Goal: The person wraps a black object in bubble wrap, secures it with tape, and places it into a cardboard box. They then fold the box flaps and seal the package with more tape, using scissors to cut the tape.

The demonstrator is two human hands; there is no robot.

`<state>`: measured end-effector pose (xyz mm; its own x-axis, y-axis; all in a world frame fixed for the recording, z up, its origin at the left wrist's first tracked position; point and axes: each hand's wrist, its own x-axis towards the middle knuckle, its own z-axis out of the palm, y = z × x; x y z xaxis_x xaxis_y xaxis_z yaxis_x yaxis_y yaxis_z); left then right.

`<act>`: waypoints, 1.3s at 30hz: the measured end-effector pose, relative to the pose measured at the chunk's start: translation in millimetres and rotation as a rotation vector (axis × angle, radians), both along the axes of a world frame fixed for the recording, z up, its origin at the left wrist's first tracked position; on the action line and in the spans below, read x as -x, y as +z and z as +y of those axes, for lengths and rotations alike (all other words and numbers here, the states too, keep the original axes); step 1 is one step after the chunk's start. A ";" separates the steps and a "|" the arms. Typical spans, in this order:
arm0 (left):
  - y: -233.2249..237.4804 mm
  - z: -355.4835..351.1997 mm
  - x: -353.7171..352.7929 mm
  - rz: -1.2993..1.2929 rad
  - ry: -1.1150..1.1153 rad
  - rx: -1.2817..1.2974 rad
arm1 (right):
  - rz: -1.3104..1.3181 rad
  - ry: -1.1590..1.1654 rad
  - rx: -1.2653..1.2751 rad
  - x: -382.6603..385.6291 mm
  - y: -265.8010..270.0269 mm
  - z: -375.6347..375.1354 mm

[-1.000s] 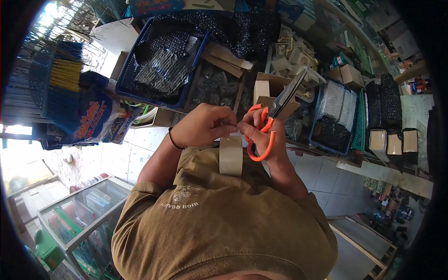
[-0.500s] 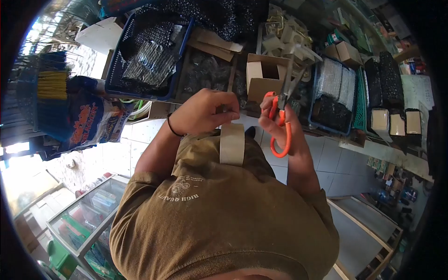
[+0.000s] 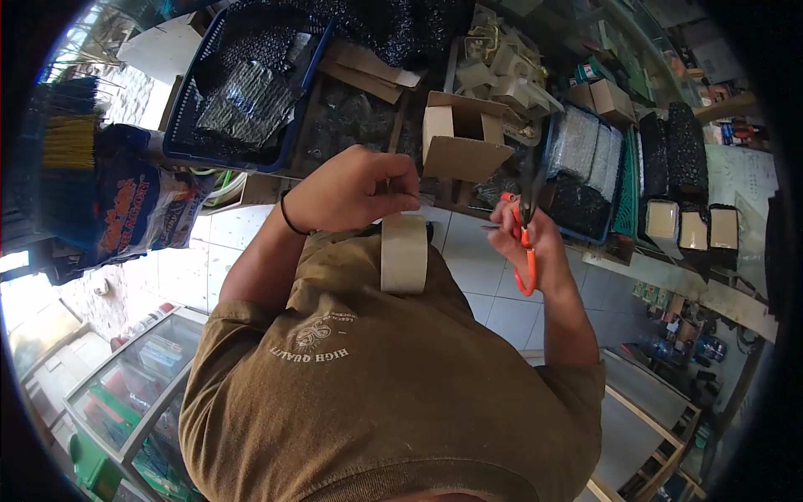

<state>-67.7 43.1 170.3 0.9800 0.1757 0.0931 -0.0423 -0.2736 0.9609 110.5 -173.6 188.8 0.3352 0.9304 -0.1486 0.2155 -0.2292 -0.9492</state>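
My left hand [image 3: 360, 192], with a black band at the wrist, has its fingers curled into a pinch. Directly below these fingertips hangs a wide roll of pale tape [image 3: 404, 255], in front of my shirt and lap. The exact grip on the tape is hidden. My right hand [image 3: 535, 243] is wrapped round the orange handles of a pair of scissors [image 3: 527, 268]. Their dark blades point up and away from me, blurred. A small open cardboard box [image 3: 467, 157] stands on the bench just beyond and between both hands.
Blue baskets stand at the bench's left [image 3: 171, 149] and right [image 3: 577, 230], holding bubble-wrapped packs. Plastic fittings [image 3: 506, 84] are heaped behind the box. Black-wrapped boxes [image 3: 694, 230] line the right. A glass display case [image 3: 134, 385] is at lower left, below a blue bag [image 3: 125, 201].
My right hand and the scissors have moved lower and to the right, away from my left hand. The view has shifted slightly, while my left hand keeps its pinch above the tape.
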 end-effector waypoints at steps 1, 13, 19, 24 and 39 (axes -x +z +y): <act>-0.3 -1.1 -1.1 -0.004 -0.001 0.001 | 0.013 -0.036 -0.014 4.1 -0.3 4.2; 0.7 -6.0 2.7 -0.060 0.025 -0.092 | 0.145 -0.104 -0.051 43.0 -9.9 57.3; 1.6 -3.4 9.0 -0.033 0.010 -0.124 | 0.150 -0.102 -0.103 46.9 -11.7 59.6; 3.9 -1.7 10.2 -0.010 -0.050 -0.080 | 0.190 -0.118 -0.153 51.2 -7.4 59.1; 4.4 -2.2 7.9 -0.015 0.029 -0.021 | 0.093 0.028 -0.030 24.2 -3.3 34.8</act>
